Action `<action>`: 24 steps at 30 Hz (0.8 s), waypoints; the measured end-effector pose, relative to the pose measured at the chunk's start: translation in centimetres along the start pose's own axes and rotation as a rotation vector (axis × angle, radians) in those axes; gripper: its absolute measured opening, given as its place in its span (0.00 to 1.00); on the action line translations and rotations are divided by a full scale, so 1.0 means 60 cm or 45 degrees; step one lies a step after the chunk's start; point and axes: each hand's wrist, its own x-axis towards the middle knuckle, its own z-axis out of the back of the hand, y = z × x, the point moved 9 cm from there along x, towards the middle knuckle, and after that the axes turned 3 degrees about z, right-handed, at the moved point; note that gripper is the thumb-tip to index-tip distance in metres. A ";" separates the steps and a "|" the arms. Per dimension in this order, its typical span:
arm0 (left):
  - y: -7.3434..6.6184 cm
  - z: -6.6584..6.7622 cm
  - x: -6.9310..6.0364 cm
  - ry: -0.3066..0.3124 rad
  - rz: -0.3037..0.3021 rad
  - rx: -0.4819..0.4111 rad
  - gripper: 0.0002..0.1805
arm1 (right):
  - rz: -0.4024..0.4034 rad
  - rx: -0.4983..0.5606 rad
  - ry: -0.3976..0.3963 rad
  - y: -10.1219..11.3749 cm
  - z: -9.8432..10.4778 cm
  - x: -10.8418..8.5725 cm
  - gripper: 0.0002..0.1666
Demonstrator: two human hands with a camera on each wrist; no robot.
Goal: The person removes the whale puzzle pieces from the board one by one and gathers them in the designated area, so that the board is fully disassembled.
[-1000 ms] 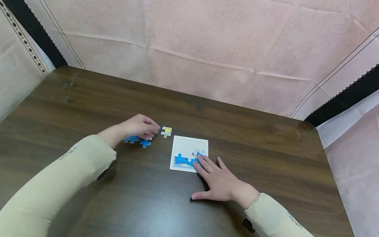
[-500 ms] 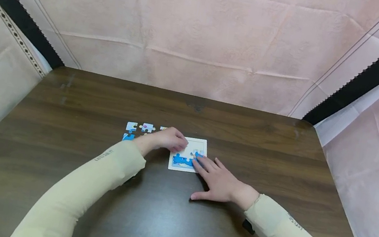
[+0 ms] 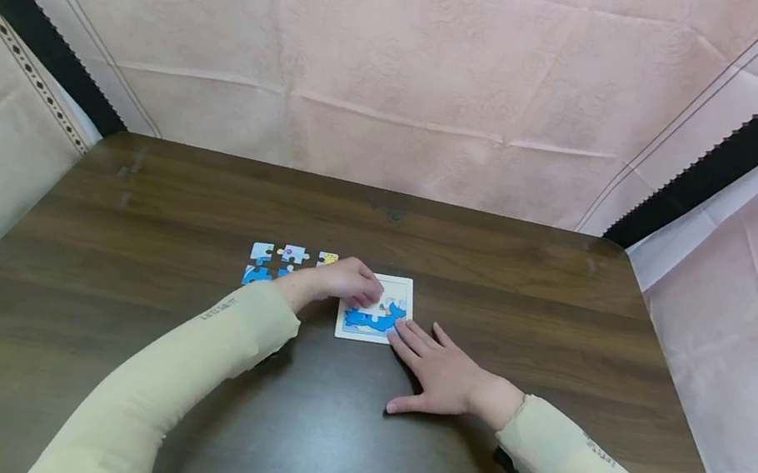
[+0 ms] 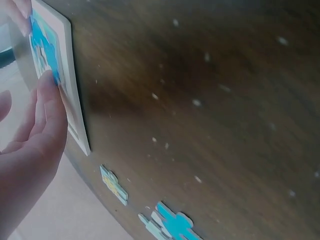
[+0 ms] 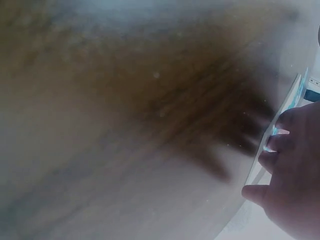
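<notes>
A white-framed jigsaw tray (image 3: 350,335) lies flat on the table, partly filled with blue pieces (image 3: 371,321). Over its upper left part, my left hand (image 3: 344,281) bends its fingers down and appears to pinch a puzzle piece, mostly hidden behind them. The left wrist view has a left fingertip (image 4: 47,79) against the blue picture. My right hand (image 3: 442,374) lies palm down with fingers spread; its fingertips touch the tray's lower right edge. In the right wrist view, the right fingers (image 5: 277,142) rest along that edge.
Several loose puzzle pieces (image 3: 295,254) lie left of the tray, some behind the left forearm. One has a yellow print (image 3: 327,258). The dark wooden table (image 3: 338,466) ends at a pale cloth (image 3: 405,89) along the back.
My left hand has travelled right, from the loose pieces to the tray, then shifted slightly further right. The right hand has drawn back a little towards me, uncovering more of the blue picture.
</notes>
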 end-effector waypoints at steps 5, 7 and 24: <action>-0.002 -0.006 0.005 0.018 0.001 -0.036 0.18 | -0.009 0.003 0.015 -0.001 -0.001 0.002 0.58; -0.003 -0.007 0.005 0.014 0.008 -0.042 0.18 | -0.014 0.007 0.019 -0.002 -0.001 0.003 0.58; -0.018 -0.026 0.012 -0.077 -0.025 -0.011 0.15 | -0.013 -0.003 0.033 -0.004 -0.003 0.001 0.58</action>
